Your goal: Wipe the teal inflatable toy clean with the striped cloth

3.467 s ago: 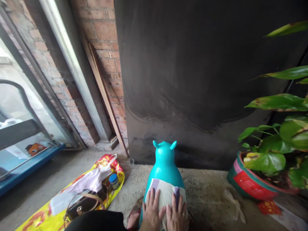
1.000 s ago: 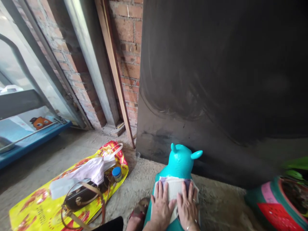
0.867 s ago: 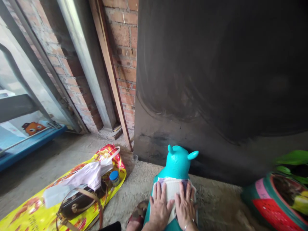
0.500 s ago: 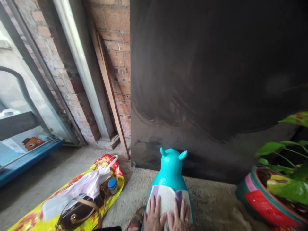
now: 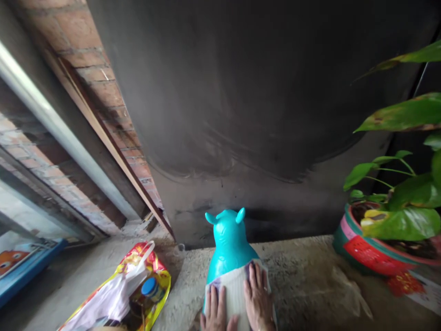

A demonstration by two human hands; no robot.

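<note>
A turquoise toy animal point(image 5: 229, 246), shiny like inflated rubber, stands low in the middle with its two ears up. Over its back lies a whitish cloth point(image 5: 234, 289) with purple patches near its upper edge. My left hand point(image 5: 216, 312) rests flat on the cloth's left side, fingers stretched out. On the right side, my right hand point(image 5: 257, 296) lies flat too, its fingertips at the cloth's upper edge. Neither hand grips anything. The lower part of the toy is out of frame.
A large dark board point(image 5: 258, 115) stands behind the toy. At right is a potted plant point(image 5: 375, 248). A yellow-red bag point(image 5: 158, 280) on the floor bears a pale cloth point(image 5: 106, 299) and a blue-lidded jar point(image 5: 149, 287). A blue cart point(image 5: 41, 262) stands far left.
The view has turned right and tilted. My hands have moved apart, the right one farther up the cloth. The cloth's upper edge now lies more slanted, and less purple shows.
</note>
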